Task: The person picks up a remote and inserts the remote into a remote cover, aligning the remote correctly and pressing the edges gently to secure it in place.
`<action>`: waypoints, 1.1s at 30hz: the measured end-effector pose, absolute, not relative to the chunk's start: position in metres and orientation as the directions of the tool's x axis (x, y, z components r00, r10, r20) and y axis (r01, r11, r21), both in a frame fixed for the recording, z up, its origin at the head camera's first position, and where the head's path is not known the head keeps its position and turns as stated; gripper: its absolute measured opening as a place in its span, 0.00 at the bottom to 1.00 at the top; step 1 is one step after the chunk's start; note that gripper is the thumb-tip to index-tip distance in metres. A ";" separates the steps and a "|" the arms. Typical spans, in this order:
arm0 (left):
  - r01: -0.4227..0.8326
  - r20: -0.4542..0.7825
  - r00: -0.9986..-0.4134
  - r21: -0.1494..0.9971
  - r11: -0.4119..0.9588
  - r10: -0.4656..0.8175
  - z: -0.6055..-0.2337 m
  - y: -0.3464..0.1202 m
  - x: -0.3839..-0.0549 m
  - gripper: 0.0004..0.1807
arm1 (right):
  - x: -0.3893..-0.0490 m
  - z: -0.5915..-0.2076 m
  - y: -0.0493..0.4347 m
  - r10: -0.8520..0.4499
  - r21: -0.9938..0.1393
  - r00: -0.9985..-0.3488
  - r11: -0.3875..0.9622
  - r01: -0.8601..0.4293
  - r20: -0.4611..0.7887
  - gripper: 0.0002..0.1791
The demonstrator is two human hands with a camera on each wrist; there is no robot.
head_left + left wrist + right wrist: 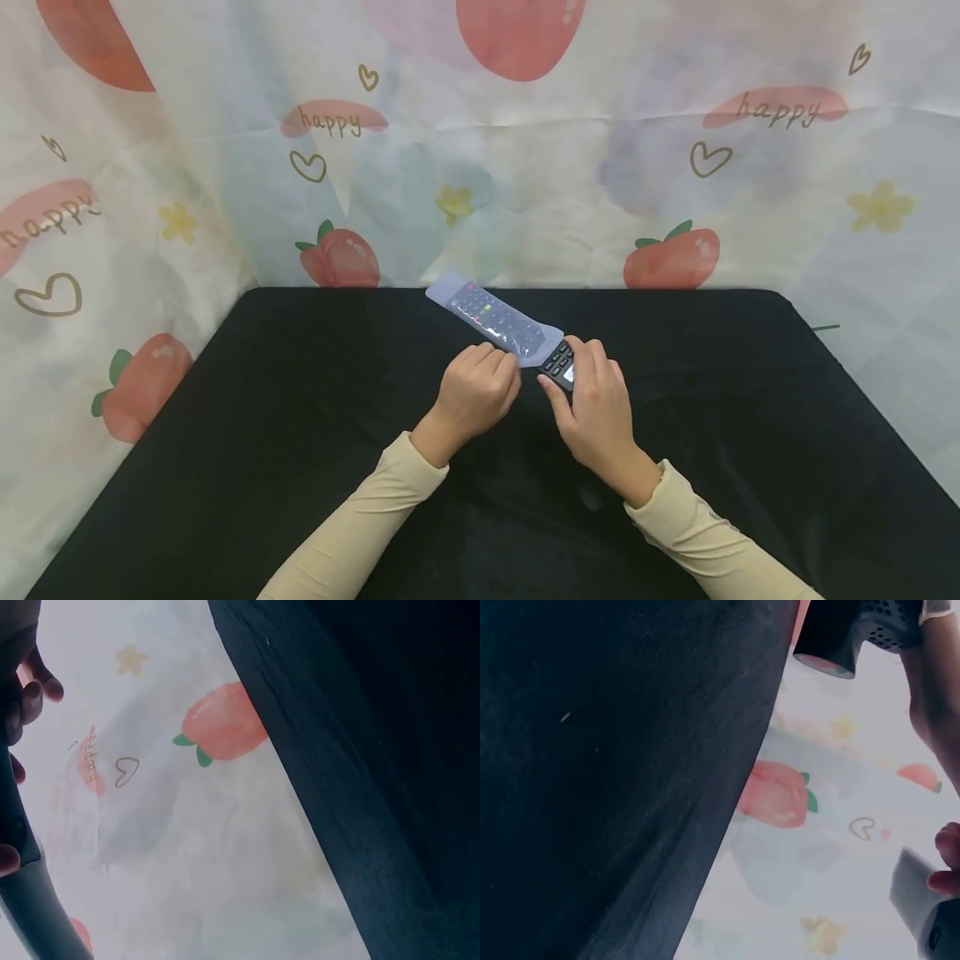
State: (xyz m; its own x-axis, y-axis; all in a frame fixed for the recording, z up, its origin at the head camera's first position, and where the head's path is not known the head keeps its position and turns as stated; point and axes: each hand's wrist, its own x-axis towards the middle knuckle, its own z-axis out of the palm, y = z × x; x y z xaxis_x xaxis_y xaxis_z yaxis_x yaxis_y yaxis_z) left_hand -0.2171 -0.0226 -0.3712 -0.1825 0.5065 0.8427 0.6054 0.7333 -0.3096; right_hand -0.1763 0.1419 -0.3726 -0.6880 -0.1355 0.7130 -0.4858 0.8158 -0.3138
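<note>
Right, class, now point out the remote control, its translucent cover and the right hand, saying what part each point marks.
Remote control (557,360): head view, on the buttons at its uncovered end.
Translucent cover (447,289): head view, on its far end.
Right hand (597,408): head view, on the back of the hand.

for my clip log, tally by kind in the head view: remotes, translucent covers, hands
Remote control: 1
Translucent cover: 1
Hands: 2 (left hand, right hand)
Total: 4
</note>
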 end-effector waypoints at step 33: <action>0.769 0.672 -0.325 -0.222 0.600 0.666 -0.349 -0.050 -0.226 0.07 | -0.220 -0.385 0.181 -0.684 0.270 -0.237 0.547 -0.793 0.690 0.27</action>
State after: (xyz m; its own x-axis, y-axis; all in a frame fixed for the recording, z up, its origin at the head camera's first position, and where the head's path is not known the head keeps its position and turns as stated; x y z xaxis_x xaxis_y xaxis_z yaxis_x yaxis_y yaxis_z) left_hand -0.2264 -0.0499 -0.3491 -0.3252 0.6656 0.6717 0.7689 0.5996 -0.2220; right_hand -0.2198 0.1806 -0.3854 -0.2366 -0.6842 0.6899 -0.7926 0.5466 0.2702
